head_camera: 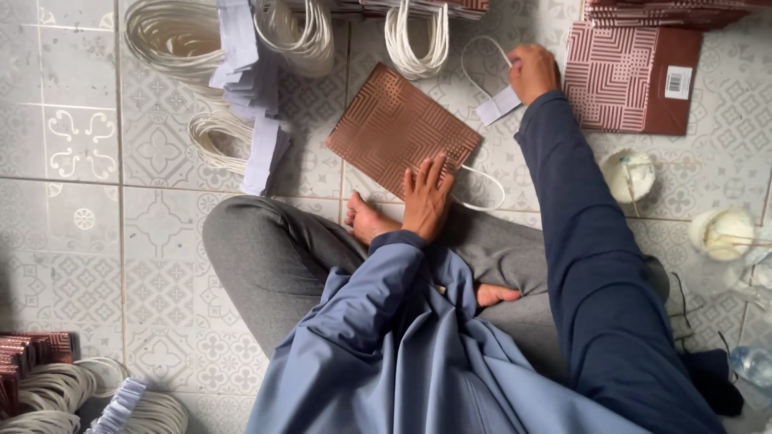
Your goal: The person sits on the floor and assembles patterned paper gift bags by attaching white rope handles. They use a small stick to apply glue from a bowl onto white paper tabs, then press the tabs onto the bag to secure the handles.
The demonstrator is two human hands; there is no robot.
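Your left hand [426, 197] lies flat, fingers spread, on the patterned brown paper bag [398, 128]; your right hand [531, 72] pinches a white paper tab [500, 104] (cord-looped).

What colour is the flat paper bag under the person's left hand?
Reddish-brown with a pale geometric line pattern; the paper bag shows best in the head view.

Bare tiled floor [72, 241] open at left, handle bundles [173, 36] crowding the top, glue cups [629, 175] blocking the right
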